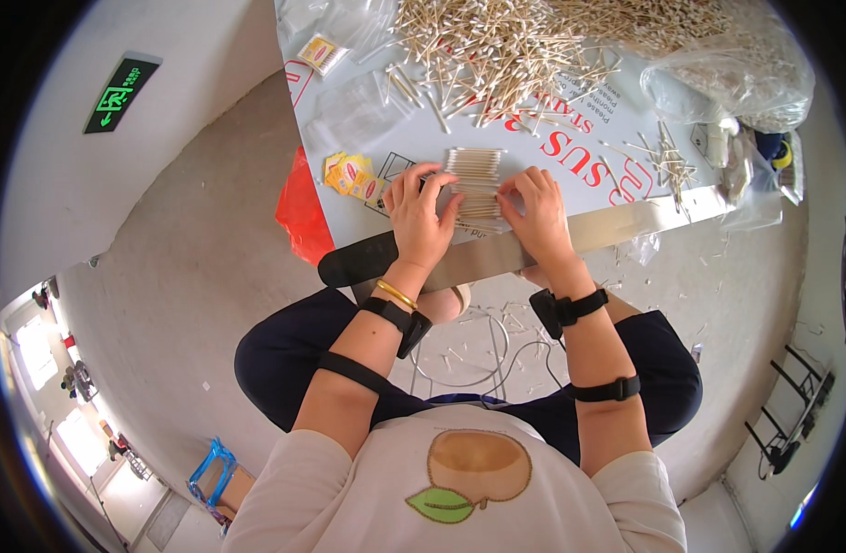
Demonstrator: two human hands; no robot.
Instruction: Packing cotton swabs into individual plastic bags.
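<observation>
A neat row of cotton swabs (478, 205) lies crosswise on the table near its front edge, with more lined-up swabs (475, 162) just beyond. My left hand (421, 214) is at the row's left ends, its thumb and curled fingers pressed against the tips. From the other side, my right hand (539, 214) closes its thumb and forefinger on the right ends. Between them, the two hands hold the row of swabs. Left of my left hand lie several small yellow printed cards (351, 175). My palms hide part of the tabletop.
A large heap of loose swabs (497, 55) covers the table's far side, beside a clear plastic bag (736, 78). Scattered swabs (674, 164) lie at the right. Clear bags (358, 111) and a yellow-labelled packet (322, 53) lie far left. A red bag (303, 212) hangs by the left edge.
</observation>
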